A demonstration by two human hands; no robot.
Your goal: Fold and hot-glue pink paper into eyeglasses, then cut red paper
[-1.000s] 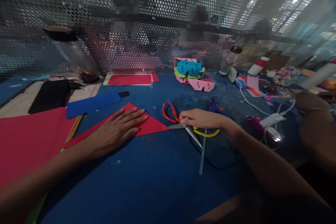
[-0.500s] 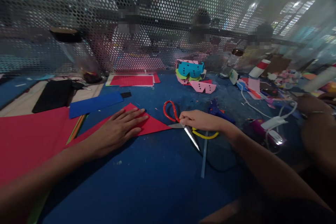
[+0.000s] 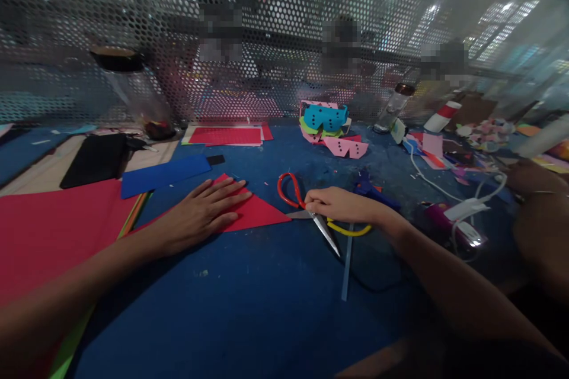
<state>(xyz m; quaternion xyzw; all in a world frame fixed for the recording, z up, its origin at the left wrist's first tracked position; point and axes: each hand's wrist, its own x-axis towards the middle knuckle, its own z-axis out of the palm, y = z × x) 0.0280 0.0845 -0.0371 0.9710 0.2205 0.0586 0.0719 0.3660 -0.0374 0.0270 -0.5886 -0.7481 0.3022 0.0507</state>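
Observation:
My left hand [image 3: 208, 207] lies flat, fingers stretched, on a red folded paper [image 3: 253, 210] whose pointed end faces right. My right hand [image 3: 342, 204] is closed on a pair of scissors [image 3: 325, 234] at the pivot. The scissors are spread wide, with one red and one yellow handle loop. One blade reaches left to the tip of the red paper; the other slants down to the right. My right hand partly hides the handles. Behind that wrist lies a blue glue gun [image 3: 368, 183], and below the hand a clear glue stick [image 3: 347, 269].
Left are large red sheets [image 3: 48, 237], a blue strip [image 3: 164, 174] and a black phone-like slab [image 3: 94, 160]. Paper masks [image 3: 322, 118] sit at the back before a perforated metal screen [image 3: 267, 29]. Right are a white cable [image 3: 429, 180] and another person's arm [image 3: 540, 213].
The whole view has shifted slightly. Both hands, the red paper and the scissors keep nearly the same places relative to one another.

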